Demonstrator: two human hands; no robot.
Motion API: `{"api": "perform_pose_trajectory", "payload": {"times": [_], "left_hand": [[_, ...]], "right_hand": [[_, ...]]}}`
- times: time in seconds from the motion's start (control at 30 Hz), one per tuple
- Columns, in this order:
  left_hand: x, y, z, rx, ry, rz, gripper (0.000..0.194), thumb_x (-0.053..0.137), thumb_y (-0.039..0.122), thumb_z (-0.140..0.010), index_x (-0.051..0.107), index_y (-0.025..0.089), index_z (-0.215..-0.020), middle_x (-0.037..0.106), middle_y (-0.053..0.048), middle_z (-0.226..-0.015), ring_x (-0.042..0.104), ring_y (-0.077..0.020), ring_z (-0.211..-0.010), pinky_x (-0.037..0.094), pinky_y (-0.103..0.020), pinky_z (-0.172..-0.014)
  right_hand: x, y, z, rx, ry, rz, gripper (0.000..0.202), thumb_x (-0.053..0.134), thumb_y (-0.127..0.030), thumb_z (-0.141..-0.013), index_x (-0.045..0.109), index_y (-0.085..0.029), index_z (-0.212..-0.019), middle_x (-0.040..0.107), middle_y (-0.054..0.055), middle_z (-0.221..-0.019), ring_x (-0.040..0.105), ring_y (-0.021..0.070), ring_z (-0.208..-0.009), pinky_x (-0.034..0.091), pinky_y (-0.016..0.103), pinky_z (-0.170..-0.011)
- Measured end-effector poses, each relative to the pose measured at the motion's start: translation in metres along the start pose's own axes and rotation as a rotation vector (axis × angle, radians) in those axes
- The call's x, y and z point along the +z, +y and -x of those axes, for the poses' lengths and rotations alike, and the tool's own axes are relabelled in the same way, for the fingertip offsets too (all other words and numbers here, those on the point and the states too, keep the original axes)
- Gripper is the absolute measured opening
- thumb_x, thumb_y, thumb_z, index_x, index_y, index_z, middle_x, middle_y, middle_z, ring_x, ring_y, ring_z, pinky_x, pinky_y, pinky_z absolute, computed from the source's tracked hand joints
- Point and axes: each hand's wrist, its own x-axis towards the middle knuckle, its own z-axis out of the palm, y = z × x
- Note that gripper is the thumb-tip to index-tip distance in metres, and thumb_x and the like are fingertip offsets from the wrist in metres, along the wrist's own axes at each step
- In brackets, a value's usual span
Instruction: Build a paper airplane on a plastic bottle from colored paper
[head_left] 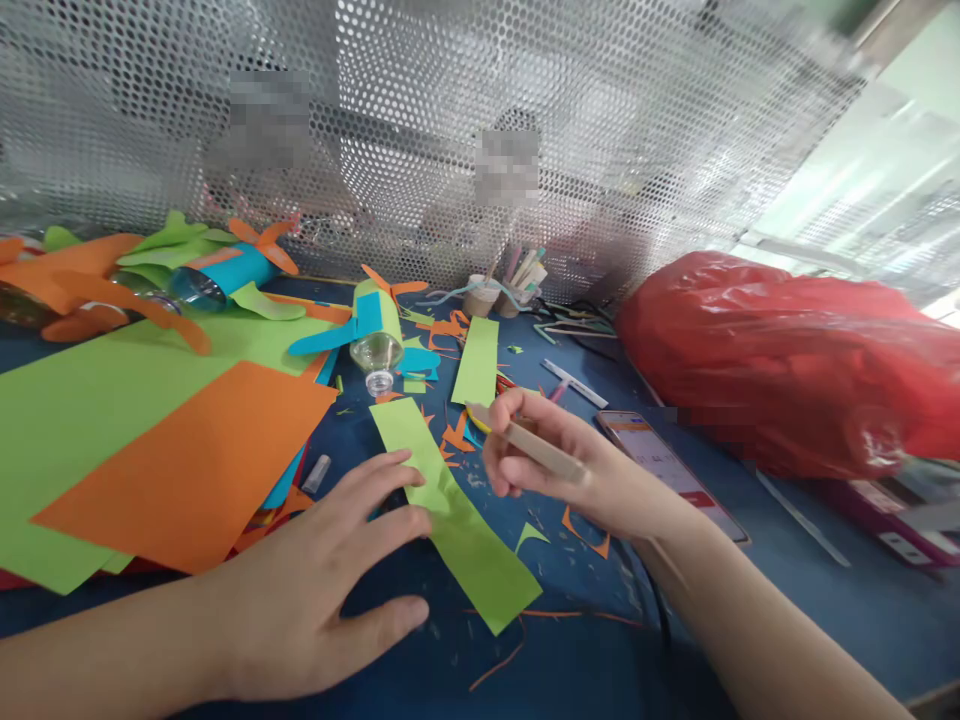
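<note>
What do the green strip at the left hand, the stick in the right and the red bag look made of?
Green strip: matte paper or card, thin-edged, no shine. Stick: probably wood, dull and pale tan, though card is possible. Red bag: likely plastic film, glossy, with crinkles and bright highlights.

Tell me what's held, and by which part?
The right hand holds a flat tan stick near its far end; the left hand grips nothing, fingertips at the green strip.
</note>
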Motion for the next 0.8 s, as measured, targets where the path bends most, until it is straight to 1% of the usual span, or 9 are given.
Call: {"api": "perform_pose_trajectory", "payload": {"times": [0.03,0.1,0.17,0.23,0.3,0.33,0.43,0.6,0.8], "left_hand": [[0.001,0.000,0.000,-0.005,0.017,-0.010,0.037,0.053,0.041,-0.089,0.057,0.030,-0.123,0.045,-0.008,-0.145,0.035,-0.0329,-0.137,0.044,-0.051,-0.103],[0.001,0.001,0.001,0.042,-0.011,-0.053,0.043,0.053,0.041,-0.089,0.053,0.032,-0.131,0.046,-0.007,-0.145,0.036,-0.0338,-0.136,0.045,-0.051,-0.102],[-0.002,0.002,0.002,0.105,-0.074,-0.122,0.056,0.054,0.042,-0.089,0.041,0.033,-0.142,0.042,-0.008,-0.149,0.035,-0.0364,-0.136,0.047,-0.053,-0.100],[-0.004,0.002,0.002,0.158,-0.141,-0.177,0.065,0.054,0.046,-0.088,0.032,0.032,-0.148,0.037,-0.011,-0.151,0.033,-0.0393,-0.137,0.047,-0.056,-0.098],[-0.003,0.002,0.003,0.170,-0.157,-0.192,0.066,0.054,0.050,-0.088,0.031,0.032,-0.148,0.037,-0.012,-0.151,0.032,-0.0404,-0.137,0.045,-0.059,-0.099],[-0.003,0.002,0.003,0.166,-0.157,-0.186,0.066,0.054,0.051,-0.088,0.032,0.032,-0.147,0.037,-0.011,-0.151,0.032,-0.0405,-0.137,0.043,-0.060,-0.100],[-0.001,0.001,0.005,0.143,-0.137,-0.150,0.066,0.056,0.053,-0.086,0.034,0.036,-0.145,0.035,-0.008,-0.152,0.031,-0.0403,-0.137,0.039,-0.061,-0.103],[-0.001,0.003,0.005,0.133,-0.091,-0.119,0.062,0.058,0.055,-0.083,0.041,0.039,-0.141,0.041,-0.006,-0.149,0.038,-0.0415,-0.133,0.044,-0.061,-0.099],[0.002,0.005,0.002,0.207,-0.003,-0.232,0.062,0.055,0.057,-0.083,0.051,0.028,-0.137,0.055,-0.018,-0.136,0.051,-0.0479,-0.120,0.054,-0.060,-0.079]], "right_hand": [[0.001,0.002,-0.001,0.011,0.005,-0.024,0.031,0.069,-0.046,-0.079,0.049,-0.023,-0.083,0.056,-0.006,-0.060,0.050,0.0113,-0.054,0.038,0.023,-0.054],[0.004,0.008,-0.004,0.051,0.027,-0.094,0.039,0.050,-0.059,-0.088,0.048,-0.022,-0.079,0.049,-0.007,-0.049,0.040,0.0097,-0.043,0.031,0.022,-0.046],[0.009,0.013,-0.007,0.109,0.059,-0.182,0.039,0.036,-0.056,-0.093,0.051,-0.021,-0.087,0.049,-0.006,-0.047,0.039,0.0106,-0.040,0.029,0.022,-0.044],[0.016,0.018,-0.009,0.132,0.134,-0.227,0.025,0.045,-0.044,-0.089,0.053,-0.020,-0.093,0.056,-0.003,-0.058,0.049,0.0122,-0.050,0.037,0.023,-0.051],[0.024,0.024,-0.009,0.106,0.218,-0.172,0.015,0.056,-0.034,-0.083,0.053,-0.020,-0.086,0.058,-0.002,-0.067,0.054,0.0130,-0.062,0.042,0.025,-0.062],[0.027,0.027,-0.009,0.093,0.258,-0.117,0.015,0.059,-0.033,-0.081,0.052,-0.020,-0.080,0.056,-0.003,-0.067,0.054,0.0124,-0.062,0.041,0.025,-0.062],[0.033,0.034,-0.007,0.097,0.332,0.052,0.022,0.058,-0.036,-0.082,0.047,-0.021,-0.072,0.047,-0.007,-0.057,0.044,0.0098,-0.050,0.032,0.023,-0.051],[0.031,0.045,-0.007,0.064,0.358,0.175,0.020,0.054,-0.029,-0.080,0.040,-0.023,-0.068,0.038,-0.011,-0.047,0.033,0.0091,-0.043,0.026,0.023,-0.045],[0.032,0.051,-0.008,-0.006,0.387,0.316,0.019,0.053,-0.023,-0.078,0.040,-0.023,-0.065,0.040,-0.008,-0.053,0.034,0.0092,-0.047,0.028,0.023,-0.048]]}}
